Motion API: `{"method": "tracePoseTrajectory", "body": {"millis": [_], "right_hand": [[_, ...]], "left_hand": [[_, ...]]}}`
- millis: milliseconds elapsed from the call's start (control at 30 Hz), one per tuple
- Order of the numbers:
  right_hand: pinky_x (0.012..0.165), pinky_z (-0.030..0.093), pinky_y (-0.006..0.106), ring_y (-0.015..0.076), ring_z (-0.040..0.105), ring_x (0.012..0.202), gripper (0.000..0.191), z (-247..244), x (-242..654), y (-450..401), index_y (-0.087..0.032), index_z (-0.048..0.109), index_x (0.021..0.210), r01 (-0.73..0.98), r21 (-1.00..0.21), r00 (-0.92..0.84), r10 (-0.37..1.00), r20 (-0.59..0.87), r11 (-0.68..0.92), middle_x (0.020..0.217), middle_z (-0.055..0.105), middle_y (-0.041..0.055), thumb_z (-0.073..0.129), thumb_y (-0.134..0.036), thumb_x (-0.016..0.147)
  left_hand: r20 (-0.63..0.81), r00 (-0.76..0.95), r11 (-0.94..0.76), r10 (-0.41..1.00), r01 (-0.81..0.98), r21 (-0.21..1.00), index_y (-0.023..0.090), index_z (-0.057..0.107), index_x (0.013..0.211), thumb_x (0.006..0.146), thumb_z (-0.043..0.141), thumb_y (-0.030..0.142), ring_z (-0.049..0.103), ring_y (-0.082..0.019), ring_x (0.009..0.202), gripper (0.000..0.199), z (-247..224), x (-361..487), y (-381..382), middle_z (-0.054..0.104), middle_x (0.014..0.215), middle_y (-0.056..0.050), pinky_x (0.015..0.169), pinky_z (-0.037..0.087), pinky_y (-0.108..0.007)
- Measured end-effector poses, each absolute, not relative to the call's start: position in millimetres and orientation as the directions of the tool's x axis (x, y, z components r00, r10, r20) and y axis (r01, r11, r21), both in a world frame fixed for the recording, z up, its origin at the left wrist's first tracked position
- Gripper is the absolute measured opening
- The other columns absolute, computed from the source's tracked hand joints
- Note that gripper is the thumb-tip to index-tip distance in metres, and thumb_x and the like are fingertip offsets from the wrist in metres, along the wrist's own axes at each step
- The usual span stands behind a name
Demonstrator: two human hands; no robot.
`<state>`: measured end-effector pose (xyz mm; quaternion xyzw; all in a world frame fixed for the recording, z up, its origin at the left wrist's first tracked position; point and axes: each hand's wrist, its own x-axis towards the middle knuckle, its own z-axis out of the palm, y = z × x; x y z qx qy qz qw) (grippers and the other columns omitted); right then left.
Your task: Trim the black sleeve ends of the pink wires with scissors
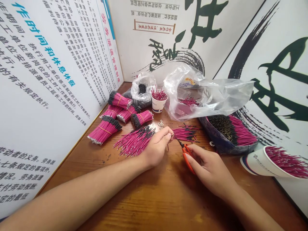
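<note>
My left hand [158, 144] is closed in a pinch above the table; a short magenta wire [168, 147] pokes out beneath its fingers, the rest hidden. My right hand [208, 165] grips orange-handled snips [185, 152], their thin dark tips pointing at my left fingertips. Whether the tips touch the wire cannot be made out. Just left of my left hand lies a loose fan of magenta wires with black ends [134, 141]. Beyond my fingers is a smaller loose pile of the same wires [186, 133].
Banded wire bundles [104, 130] are stacked at left. A paper cup of wires [158, 104] stands at the back beside plastic bags [211, 96]. On the right sit a dark tray of wires [223, 147] and a tipped paper cup [257, 163]. Printed panels [154, 48] enclose the table [144, 199].
</note>
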<state>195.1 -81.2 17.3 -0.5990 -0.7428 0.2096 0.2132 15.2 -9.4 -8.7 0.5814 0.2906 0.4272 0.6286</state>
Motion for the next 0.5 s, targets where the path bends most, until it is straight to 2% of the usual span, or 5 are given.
{"method": "tracePoseTrajectory", "body": {"millis": [500], "right_hand": [[0.054, 0.036, 0.026, 0.0153, 0.050, 0.056, 0.028, 19.4, 193.9, -80.5, -0.022, 0.058, 0.082, 0.818, -0.542, -0.174, 0.981, 0.084, 0.191, 0.061, 0.057, -0.0013, 0.044, -0.041, 0.097]], "left_hand": [[0.126, 0.440, -0.063, 0.889, -0.156, 0.986, 0.020, 0.044, 0.082, 0.096, 0.042, 0.036, 0.027, -0.010, 0.056, 0.022, -8.7, 16.5, -9.9, 0.035, 0.066, 0.005, 0.053, 0.023, -0.025]]}}
